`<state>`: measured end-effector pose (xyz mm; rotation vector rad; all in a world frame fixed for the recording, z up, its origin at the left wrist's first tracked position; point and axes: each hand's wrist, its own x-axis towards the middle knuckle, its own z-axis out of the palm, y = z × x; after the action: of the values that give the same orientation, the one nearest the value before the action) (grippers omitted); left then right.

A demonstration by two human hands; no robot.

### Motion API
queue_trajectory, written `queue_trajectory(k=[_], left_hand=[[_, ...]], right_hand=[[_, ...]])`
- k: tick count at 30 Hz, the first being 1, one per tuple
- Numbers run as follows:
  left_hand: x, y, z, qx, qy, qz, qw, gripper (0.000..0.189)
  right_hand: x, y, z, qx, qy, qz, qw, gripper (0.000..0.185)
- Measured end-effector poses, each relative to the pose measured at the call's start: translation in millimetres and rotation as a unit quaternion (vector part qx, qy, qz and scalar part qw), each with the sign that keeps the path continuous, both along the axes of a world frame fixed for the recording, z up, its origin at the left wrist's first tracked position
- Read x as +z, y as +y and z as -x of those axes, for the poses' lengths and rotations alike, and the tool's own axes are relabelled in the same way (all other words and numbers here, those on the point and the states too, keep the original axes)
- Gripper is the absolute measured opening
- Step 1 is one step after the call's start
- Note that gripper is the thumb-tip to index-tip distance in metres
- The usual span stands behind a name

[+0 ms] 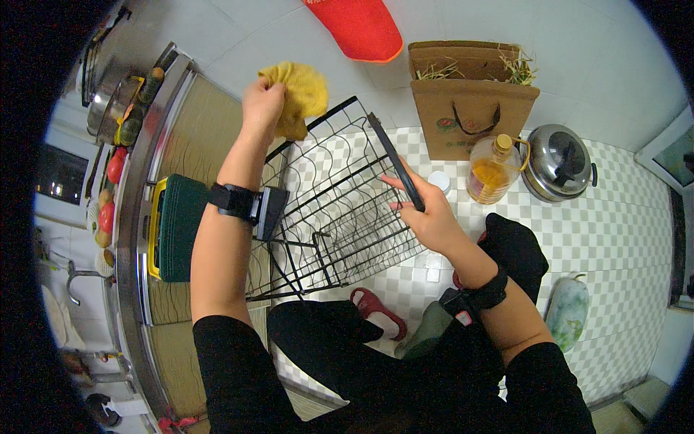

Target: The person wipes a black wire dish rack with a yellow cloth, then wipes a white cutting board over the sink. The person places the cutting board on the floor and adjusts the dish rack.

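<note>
My left hand (pixel 264 103) grips a bunched yellow cloth (pixel 304 92) near the far-left corner of a black wire rack (pixel 388 138). The cloth hangs over the rack's frame there; whether it presses on the metal I cannot tell. My right hand (pixel 436 219) holds the thick dark bar along the rack's right side, with some fingers spread behind it. The rack is tilted in front of my knees, with wavy wires and a finer grid, above the checkered floor (pixel 623 228). Part of its left side is hidden by my left forearm.
A brown paper bag (pixel 442 122) with straw, an oil bottle (pixel 490 176), a lidded metal pot (pixel 558 157) and a white round lid (pixel 439 182) stand ahead right. A pale-green gourd (pixel 568 312) lies right. Left are a dark green bin (pixel 184 228) and a counter (pixel 127 244) with vegetables.
</note>
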<state>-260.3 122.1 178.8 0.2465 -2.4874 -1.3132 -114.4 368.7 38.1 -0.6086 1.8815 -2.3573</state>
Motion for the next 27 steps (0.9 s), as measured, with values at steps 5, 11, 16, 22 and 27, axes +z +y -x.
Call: queue_trajectory(k=[5,11,16,22,27], left_hand=[[-12.8,24.1,14.8,-0.138,-0.001,0.258,0.956,0.041],[-43.0,40.4,41.2,-0.296,-0.105,0.357,0.88,0.037],[-70.6,28.8,50.0,-0.332,-0.052,0.405,0.85,0.017],[-60.4,-22.8,13.8,-0.294,-0.085,0.452,0.838,0.019],[-58.1,-79.4,-36.9,-0.22,-0.127,0.473,0.844,0.017]], right_hand=[[2.4,1.8,-0.9,0.013,-0.011,0.002,1.0,0.077],[0.5,1.0,1.3,-0.01,0.014,-0.004,1.0,0.074],[1.2,-1.6,4.5,-0.047,0.04,-0.019,0.998,0.071],[3.6,-1.4,0.0,-0.011,-0.016,0.007,1.0,0.07],[1.5,-1.8,-5.4,-0.005,0.018,-0.007,1.0,0.067]])
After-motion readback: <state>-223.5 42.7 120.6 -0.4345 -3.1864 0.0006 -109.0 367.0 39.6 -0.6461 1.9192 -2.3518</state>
